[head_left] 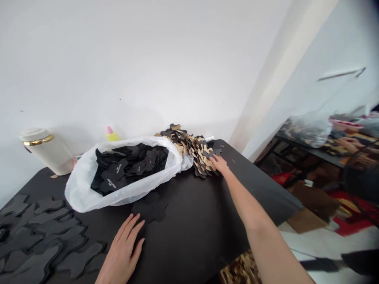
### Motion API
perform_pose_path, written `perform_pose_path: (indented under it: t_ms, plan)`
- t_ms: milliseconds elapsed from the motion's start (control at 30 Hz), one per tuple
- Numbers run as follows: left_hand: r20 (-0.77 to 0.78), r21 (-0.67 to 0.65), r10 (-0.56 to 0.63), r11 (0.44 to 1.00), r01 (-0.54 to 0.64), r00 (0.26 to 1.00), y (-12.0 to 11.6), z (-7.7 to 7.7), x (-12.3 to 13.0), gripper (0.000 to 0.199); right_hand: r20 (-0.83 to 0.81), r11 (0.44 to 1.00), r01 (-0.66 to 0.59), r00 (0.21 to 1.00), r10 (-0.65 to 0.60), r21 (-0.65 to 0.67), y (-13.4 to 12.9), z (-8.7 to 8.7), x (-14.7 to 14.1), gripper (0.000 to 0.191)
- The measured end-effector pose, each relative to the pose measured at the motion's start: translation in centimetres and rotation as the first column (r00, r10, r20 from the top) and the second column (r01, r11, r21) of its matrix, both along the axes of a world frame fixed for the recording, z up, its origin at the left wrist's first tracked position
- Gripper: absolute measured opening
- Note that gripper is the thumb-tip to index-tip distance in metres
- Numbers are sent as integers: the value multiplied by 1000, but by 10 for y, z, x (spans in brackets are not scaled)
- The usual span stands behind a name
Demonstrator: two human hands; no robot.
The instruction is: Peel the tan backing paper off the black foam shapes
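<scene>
My left hand [124, 246] lies over the black table with its fingers stretched out, holding nothing. Just beyond its fingertips is a flat black cut-out piece [150, 207] with wavy edges. My right hand [219, 163] reaches to the right side of a heap of tan and black cut-out pieces [197, 152], its fingers extended and touching or nearly touching the heap. Between the hands and the wall, a white plastic bag [87, 197] stands wide open, filled with black cut-out pieces [127, 167], some bearing small white print.
Dark wavy pieces [44, 236] are spread at the table's left. A white bottle with a gold band [49, 154] and a yellow bottle with a pink cap [111, 134] stand near the wall. Below the front edge are tan pieces [244, 268]. Cardboard [314, 201] lies right.
</scene>
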State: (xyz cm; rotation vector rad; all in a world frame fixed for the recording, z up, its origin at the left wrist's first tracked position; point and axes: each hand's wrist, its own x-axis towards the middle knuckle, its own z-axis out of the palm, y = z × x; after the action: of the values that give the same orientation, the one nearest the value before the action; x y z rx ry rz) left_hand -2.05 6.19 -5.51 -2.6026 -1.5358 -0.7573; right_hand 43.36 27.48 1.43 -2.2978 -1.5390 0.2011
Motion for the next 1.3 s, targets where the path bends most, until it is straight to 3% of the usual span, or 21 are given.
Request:
perform_pose_path:
  t_ms: [133,267,333,467,567,700,900,1033,1167,1300]
  plan:
    - [29,-17,18,1000,-17,999,-8,1,-4,41,-28,992,-7,1000,4,-130,-3,-16,-47,59]
    - [72,-1,-12,1000,13,997,-10,12,6,38,15,985,16,1000,-14,-174,-47,-30,-101,67]
    - [83,-6,-35,999,35,996,-12,18,12,38,13,985,-37,999,40,-167,-75,-29,-116,70]
    - [97,-39,-56,997,60,994,-16,25,18,38,-22,971,-238,971,238,-26,-120,-18,-107,59]
    - [130,-45,-58,997,64,990,-22,26,18,38,24,958,-277,961,276,72,-142,-15,-84,43]
    - [148,-57,-72,995,81,986,-28,26,18,38,110,950,-306,948,298,63,-164,-23,-76,31]
    - [166,-60,-117,990,128,979,-33,35,29,35,224,947,-310,932,284,86,-164,-33,-110,35]
    - [190,-72,-132,986,148,973,-36,44,37,34,137,939,-338,935,327,61,-157,-33,-123,12]
    - [271,-69,-144,983,168,952,-42,53,46,36,-94,880,-451,880,466,150,-181,-17,-144,8]
    - [377,-90,-124,981,169,918,-46,61,61,38,-129,696,-643,698,704,321,-225,9,-182,11]
